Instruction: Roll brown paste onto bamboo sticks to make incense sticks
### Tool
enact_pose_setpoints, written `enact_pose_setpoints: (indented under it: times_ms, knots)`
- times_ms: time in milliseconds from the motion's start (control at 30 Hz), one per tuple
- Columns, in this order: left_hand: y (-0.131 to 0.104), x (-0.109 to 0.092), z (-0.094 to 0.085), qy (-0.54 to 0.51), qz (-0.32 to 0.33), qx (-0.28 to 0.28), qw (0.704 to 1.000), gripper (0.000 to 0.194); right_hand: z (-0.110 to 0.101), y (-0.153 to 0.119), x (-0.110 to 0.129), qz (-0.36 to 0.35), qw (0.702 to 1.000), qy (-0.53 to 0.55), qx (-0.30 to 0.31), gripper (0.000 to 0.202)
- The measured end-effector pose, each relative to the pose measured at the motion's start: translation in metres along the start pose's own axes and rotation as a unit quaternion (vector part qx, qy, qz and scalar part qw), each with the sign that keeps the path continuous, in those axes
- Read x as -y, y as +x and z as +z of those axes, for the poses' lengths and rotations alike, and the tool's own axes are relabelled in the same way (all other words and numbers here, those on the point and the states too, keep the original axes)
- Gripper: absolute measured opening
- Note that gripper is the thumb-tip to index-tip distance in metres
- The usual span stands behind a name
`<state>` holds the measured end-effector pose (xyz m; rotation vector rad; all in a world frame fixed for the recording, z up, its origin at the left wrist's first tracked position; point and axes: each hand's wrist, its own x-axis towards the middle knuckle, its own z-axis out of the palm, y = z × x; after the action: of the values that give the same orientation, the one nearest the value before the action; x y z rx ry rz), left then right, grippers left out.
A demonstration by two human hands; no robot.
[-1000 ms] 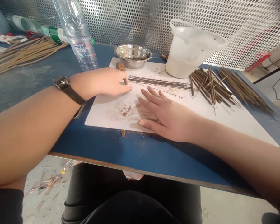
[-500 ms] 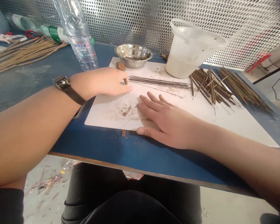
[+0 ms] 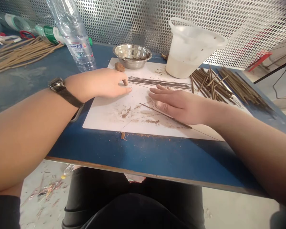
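My right hand (image 3: 183, 105) lies flat, fingers stretched out, on a white board (image 3: 105, 114). Just below its palm and thumb shows an incense stick (image 3: 178, 122), a thin core with brown paste along part of it, lying at a slant; whether the hand touches it I cannot tell. My left hand (image 3: 107, 83) rests at the board's left side, thumb and forefinger apart with nothing visible between them. Its fingertips are beside the left ends of several thin bare sticks (image 3: 157, 82). Behind its knuckles sits a lump of brown paste (image 3: 119, 66).
A steel bowl (image 3: 133, 65) and a translucent pitcher (image 3: 181, 62) stand at the back. Brown coated sticks (image 3: 212, 84) and a darker bundle (image 3: 245, 89) lie right. At left are a plastic bottle (image 3: 79, 52) and long tan strands (image 3: 26, 54). A perforated metal panel (image 3: 124, 22) closes the back.
My right hand has slid forward over the board, away from the table's front edge, and the brown incense stick now shows below it. My left hand has stayed beside the thin sticks.
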<state>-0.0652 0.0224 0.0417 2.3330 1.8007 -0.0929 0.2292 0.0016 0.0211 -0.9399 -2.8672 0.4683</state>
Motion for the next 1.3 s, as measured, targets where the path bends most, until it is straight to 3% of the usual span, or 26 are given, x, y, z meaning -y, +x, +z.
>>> enact_pose_setpoints:
  times_ms: [333,500,600,733,867,1000,1300]
  knots:
    - [-0.001,-0.003,0.0,0.006,0.002,-0.012,1.0,0.064,0.017,-0.003,0.04,-0.073,0.995,0.039,0.053,0.09]
    - [-0.003,-0.005,-0.001,-0.004,-0.002,-0.017,1.0,0.062,0.017,0.001,0.023,-0.068,0.996,0.02,0.044,0.094]
    - [-0.008,-0.007,-0.001,0.011,0.016,-0.013,1.0,0.063,0.004,0.003,0.011,-0.037,0.999,0.01,0.032,0.09]
    - [-0.01,-0.004,0.0,0.014,0.034,-0.026,0.999,0.062,-0.029,-0.012,0.004,0.103,0.992,-0.068,0.014,0.083]
    - [-0.005,0.002,0.003,0.016,0.028,-0.021,0.999,0.057,-0.051,-0.045,-0.003,0.213,0.957,-0.167,0.1,0.058]
    - [-0.008,-0.005,0.003,-0.004,0.056,-0.043,0.998,0.051,-0.051,-0.073,-0.02,0.264,0.93,-0.179,0.184,0.028]
    - [-0.025,-0.032,0.013,-0.043,0.168,-0.066,0.983,0.055,-0.046,-0.078,-0.049,0.205,0.959,-0.108,0.161,0.028]
